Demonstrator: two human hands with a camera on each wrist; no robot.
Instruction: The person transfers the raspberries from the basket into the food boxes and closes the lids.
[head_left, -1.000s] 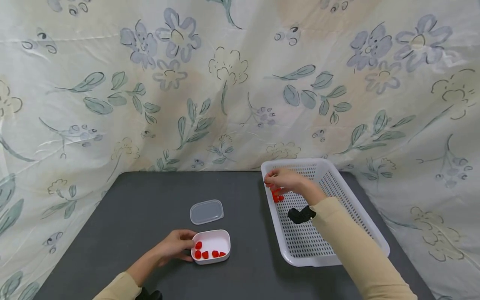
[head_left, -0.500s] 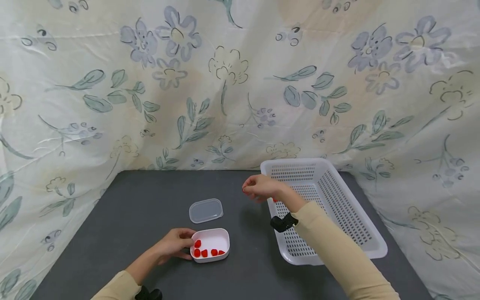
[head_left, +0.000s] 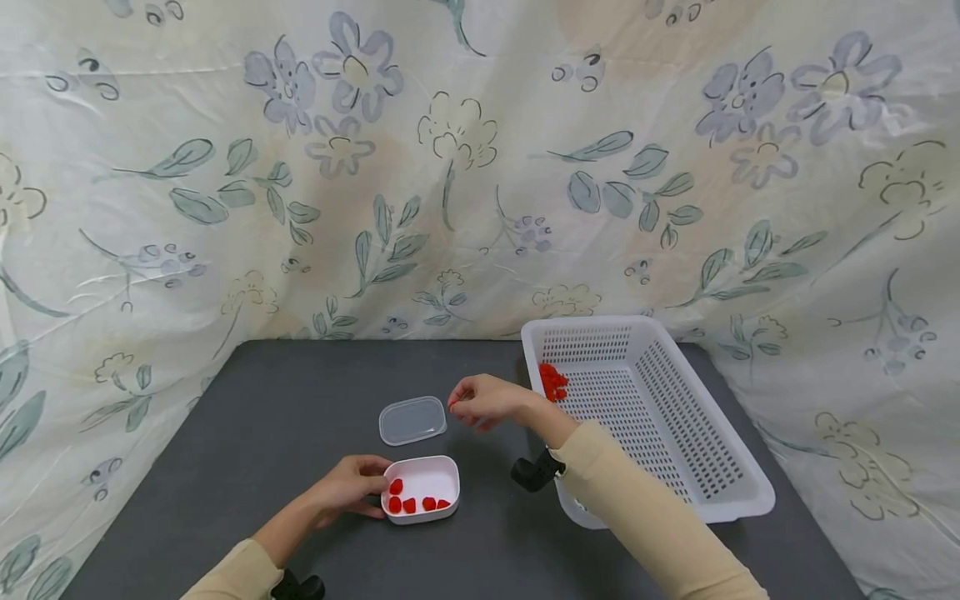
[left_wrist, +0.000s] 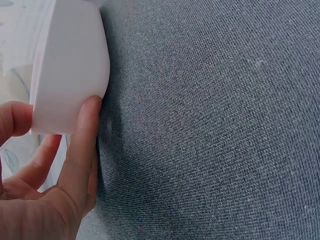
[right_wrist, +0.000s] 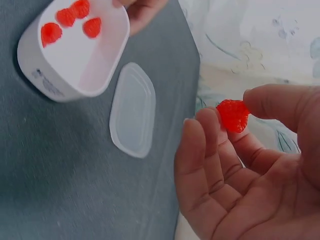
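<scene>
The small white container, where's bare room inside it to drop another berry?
In the white container, the red berries crowd the near edge and the left end by the left hand. The far half and right end toward the lid are bare. The right hand pinches one berry.

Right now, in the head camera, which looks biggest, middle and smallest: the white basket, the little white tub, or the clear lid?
1. White basket, by far the largest.
2. Little white tub.
3. Clear lid, only slightly smaller; it lies farther away, so that's unsure.
</scene>
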